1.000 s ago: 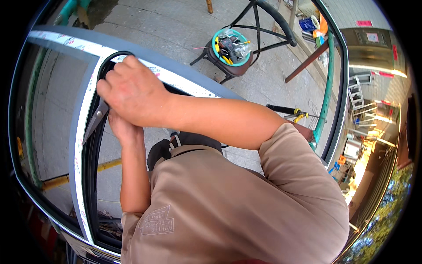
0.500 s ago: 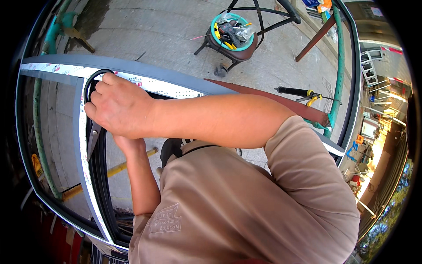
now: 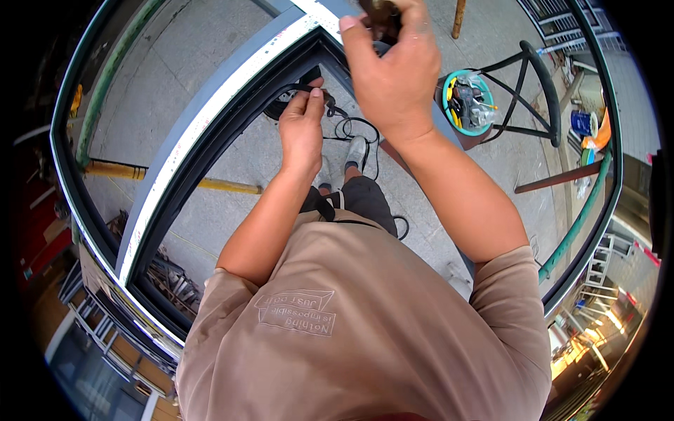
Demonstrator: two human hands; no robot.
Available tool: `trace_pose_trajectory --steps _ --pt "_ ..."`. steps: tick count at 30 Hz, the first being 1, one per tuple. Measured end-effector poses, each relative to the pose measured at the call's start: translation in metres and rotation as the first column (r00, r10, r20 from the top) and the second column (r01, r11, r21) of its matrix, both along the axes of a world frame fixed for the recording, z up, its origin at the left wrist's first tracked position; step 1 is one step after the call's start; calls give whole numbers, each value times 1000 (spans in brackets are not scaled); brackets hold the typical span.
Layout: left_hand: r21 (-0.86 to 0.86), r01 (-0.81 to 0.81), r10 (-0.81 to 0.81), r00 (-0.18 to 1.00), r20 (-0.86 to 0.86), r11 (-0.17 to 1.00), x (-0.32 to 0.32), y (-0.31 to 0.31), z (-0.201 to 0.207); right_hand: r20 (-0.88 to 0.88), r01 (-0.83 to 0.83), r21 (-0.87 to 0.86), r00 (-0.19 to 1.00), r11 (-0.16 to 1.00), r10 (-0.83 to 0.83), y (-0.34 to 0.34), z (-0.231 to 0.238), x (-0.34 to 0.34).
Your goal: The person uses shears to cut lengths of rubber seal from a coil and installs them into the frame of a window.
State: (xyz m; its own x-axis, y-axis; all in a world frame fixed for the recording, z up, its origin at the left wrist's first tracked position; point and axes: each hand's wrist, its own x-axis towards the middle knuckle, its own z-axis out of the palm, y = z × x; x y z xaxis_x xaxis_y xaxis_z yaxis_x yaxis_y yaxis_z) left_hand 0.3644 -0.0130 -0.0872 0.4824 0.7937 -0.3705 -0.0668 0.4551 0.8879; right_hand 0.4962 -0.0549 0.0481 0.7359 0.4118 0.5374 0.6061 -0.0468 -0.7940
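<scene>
My left hand (image 3: 300,137) pinches a thin black rubber strip (image 3: 284,89) between thumb and fingers, just inside the frame's inner edge. The strip runs along a grey metal frame (image 3: 179,133) with white printed protective film and a black inner channel. My right hand (image 3: 397,84) is raised at the top, over the frame's corner, with its thumb and fingers around a dark tool (image 3: 381,19). That tool is blurred and partly cut off by the picture's edge; it looks like the scissors seen a moment earlier.
A turquoise basin (image 3: 469,130) of tools stands to the right, beside a black metal chair frame (image 3: 551,105). Below lie a black cable (image 3: 377,158) and my shoe (image 3: 357,151). A yellow pole (image 3: 228,186) crosses under the frame; green pipes (image 3: 105,91) edge the work area.
My hands have separated: the right moved up and right with the dark tool, while the left came out from beneath it, holding the strip. The view has turned, and the frame sits differently in it.
</scene>
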Motion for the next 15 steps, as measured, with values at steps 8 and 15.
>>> trace_pose_trajectory --steps 8,15 --pt "-237 -77 111 984 136 968 15 -10 43 -60 -52 -25 997 998 50 1 4 2" --pt "-258 -91 129 983 132 962 8 -8 48 -33 -37 -60 999 998 35 4 2 3"
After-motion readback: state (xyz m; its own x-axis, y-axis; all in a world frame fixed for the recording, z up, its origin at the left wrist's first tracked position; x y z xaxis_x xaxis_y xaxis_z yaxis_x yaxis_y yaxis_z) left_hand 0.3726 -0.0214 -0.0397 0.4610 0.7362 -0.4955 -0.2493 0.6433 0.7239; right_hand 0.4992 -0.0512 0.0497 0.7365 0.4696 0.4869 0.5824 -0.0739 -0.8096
